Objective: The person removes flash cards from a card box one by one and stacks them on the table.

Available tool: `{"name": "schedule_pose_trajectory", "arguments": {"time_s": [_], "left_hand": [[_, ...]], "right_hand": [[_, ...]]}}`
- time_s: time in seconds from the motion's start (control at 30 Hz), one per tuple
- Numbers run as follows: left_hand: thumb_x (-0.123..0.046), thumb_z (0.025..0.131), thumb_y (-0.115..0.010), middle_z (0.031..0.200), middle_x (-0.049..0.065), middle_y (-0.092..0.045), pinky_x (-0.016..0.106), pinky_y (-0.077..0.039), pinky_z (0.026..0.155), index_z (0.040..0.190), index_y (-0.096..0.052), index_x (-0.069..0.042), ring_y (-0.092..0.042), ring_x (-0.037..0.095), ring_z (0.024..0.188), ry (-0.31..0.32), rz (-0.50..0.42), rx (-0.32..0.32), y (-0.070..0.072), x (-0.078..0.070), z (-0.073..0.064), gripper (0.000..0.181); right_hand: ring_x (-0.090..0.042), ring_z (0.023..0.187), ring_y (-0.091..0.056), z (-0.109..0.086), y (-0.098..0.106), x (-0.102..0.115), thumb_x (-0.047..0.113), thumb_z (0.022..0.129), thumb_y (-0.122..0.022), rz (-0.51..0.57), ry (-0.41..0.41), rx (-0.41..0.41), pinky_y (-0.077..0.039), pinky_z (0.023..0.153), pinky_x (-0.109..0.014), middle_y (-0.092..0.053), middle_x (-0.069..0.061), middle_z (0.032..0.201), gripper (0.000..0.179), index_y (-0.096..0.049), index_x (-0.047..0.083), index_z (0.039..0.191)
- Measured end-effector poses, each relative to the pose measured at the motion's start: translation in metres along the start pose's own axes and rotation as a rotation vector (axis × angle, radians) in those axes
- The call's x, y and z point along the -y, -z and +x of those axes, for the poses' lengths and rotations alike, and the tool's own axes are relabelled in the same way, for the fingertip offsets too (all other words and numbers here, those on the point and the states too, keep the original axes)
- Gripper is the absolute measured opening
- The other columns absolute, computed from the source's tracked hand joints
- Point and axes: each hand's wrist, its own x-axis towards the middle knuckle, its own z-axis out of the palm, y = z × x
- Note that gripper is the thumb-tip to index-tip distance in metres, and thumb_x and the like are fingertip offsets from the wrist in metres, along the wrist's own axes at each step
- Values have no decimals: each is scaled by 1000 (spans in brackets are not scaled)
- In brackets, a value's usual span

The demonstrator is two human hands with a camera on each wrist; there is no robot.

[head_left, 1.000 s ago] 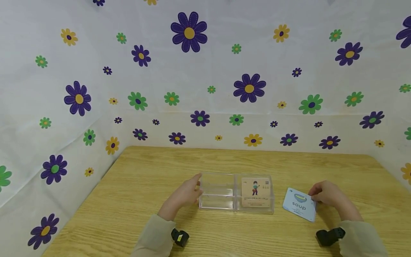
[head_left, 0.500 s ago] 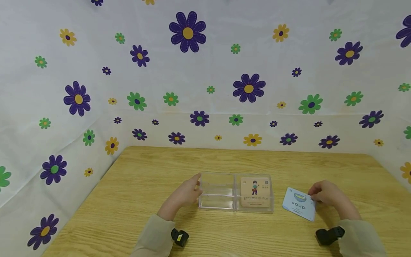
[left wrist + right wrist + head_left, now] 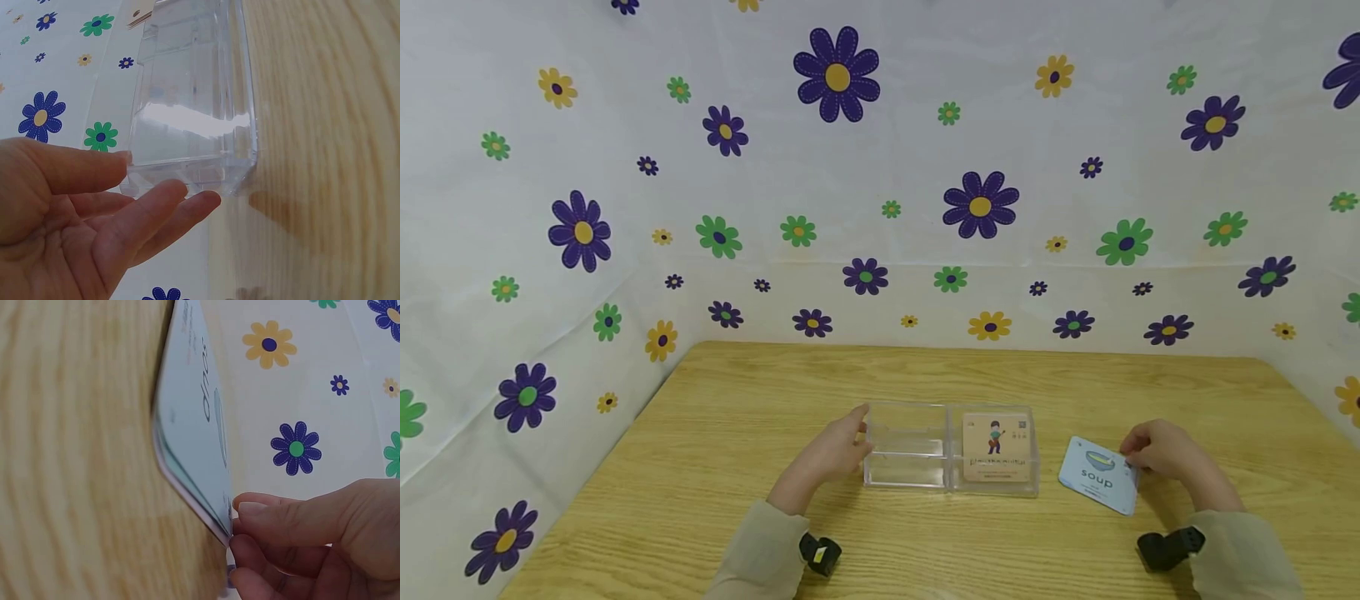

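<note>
A clear plastic box (image 3: pixel 907 472) with two compartments lies on the table, its left half bare. My left hand (image 3: pixel 838 448) is at the left end of that box; in the left wrist view its loosely bent fingers (image 3: pixel 156 206) touch the end wall without wrapping round it. Inside the right compartment is a beige card (image 3: pixel 997 467) printed with a guitar player. To the right lies a thin stack of light blue cards (image 3: pixel 1097 475), its top one reading "soup". My right hand (image 3: pixel 1165 454) pinches the stack's far right corner between thumb (image 3: pixel 287 519) and fingers.
The wooden table (image 3: pixel 700 517) ends at the back against a white flower-print cloth (image 3: pixel 895 150), which also hangs along the left and right sides. Each wrist carries a small black camera, the left one (image 3: pixel 820 554) and the right one (image 3: pixel 1170 550).
</note>
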Motion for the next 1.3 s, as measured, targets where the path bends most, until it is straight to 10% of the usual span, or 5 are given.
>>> {"name": "schedule_pose_trajectory", "arguments": {"time_s": [1.3], "left_hand": [[0,90,-45,121,29,-43,30,-44,56,136,-19,7,-57,22,73,-5,-10,1,1,-2,-2,53]], "right_hand": [[-24,78,-55,-19,2,69,3,82,-59,-45,260,-163,-47,69,-40,-60,-10,86,17,-60,-5,97]]}}
